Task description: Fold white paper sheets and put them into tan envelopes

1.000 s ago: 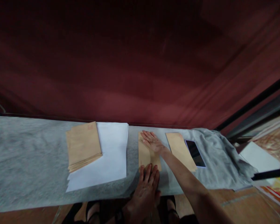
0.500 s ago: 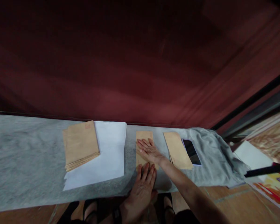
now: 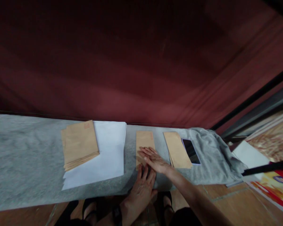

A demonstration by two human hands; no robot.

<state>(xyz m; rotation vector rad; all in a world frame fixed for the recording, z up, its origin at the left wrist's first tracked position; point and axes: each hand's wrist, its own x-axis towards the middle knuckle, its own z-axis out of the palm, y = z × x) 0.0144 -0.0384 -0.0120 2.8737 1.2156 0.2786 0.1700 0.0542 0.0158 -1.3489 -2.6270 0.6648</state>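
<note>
A brown paper envelope (image 3: 144, 138) with small red print lies flat on the grey cloth, long side pointing away from me. Across its middle rests my right hand (image 3: 153, 159), palm down, fingers stretched out to the left. My left hand (image 3: 142, 185) touches the envelope's near end with its fingertips, fingers extended and slightly apart. Both hands partly cover the envelope's lower half. To the right, a few more brown envelopes (image 3: 178, 150) lie stacked beside a dark-screened phone (image 3: 191, 151) with a purple edge.
On the left, a stack of brown envelopes (image 3: 80, 142) overlaps white paper sheets (image 3: 112, 150). The grey cloth (image 3: 25, 160) covers a narrow surface against a dark red panel (image 3: 132, 94). At far right, a black bar (image 3: 266, 168) crosses in front of a colourful printed package (image 3: 277, 185).
My right hand has slid down the envelope towards me, uncovering its top part and the red print. The left hand stays at the near end. The view has shifted slightly.
</note>
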